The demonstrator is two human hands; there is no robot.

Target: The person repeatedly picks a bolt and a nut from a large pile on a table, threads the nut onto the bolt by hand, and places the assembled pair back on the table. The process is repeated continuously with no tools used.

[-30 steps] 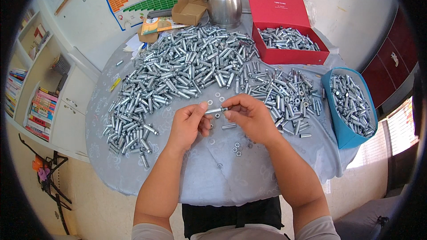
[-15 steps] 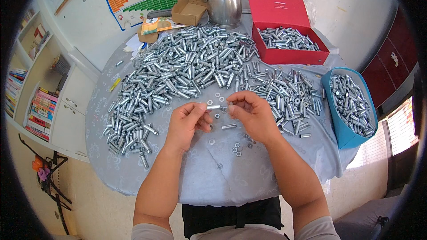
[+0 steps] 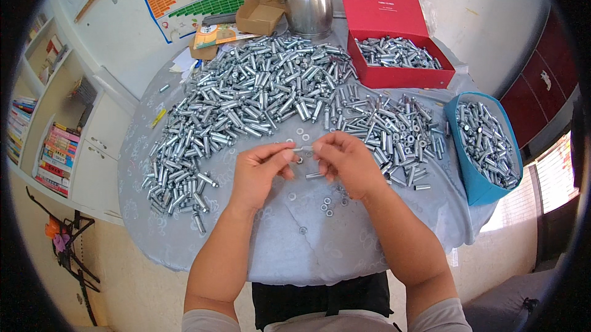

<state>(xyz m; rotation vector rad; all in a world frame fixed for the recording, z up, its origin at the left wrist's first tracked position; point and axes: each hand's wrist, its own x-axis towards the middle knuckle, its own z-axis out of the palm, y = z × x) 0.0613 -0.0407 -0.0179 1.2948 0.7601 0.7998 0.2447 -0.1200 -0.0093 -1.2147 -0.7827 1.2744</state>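
Observation:
A silvery expansion bolt spans the gap between my two hands, above the near-middle of the table. My left hand pinches one end of it between thumb and fingertips. At the other end, the thumb and fingers of my right hand are closed; whether a nut or washer is under them is hidden. Below the hands lies a loose metal sleeve, partly covered by my right fingers. Several nuts and washers are scattered nearer to me, and a few more washers lie just beyond my fingertips.
A big heap of expansion bolts covers the far left of the grey tablecloth. Another pile lies right of my hands. A red box and a teal bin hold more. Behind stand a steel pot and a cardboard box.
My hands have drawn slightly closer together around the bolt, and less of it shows. The right fingers have shifted a little downward, covering more of the loose sleeve.

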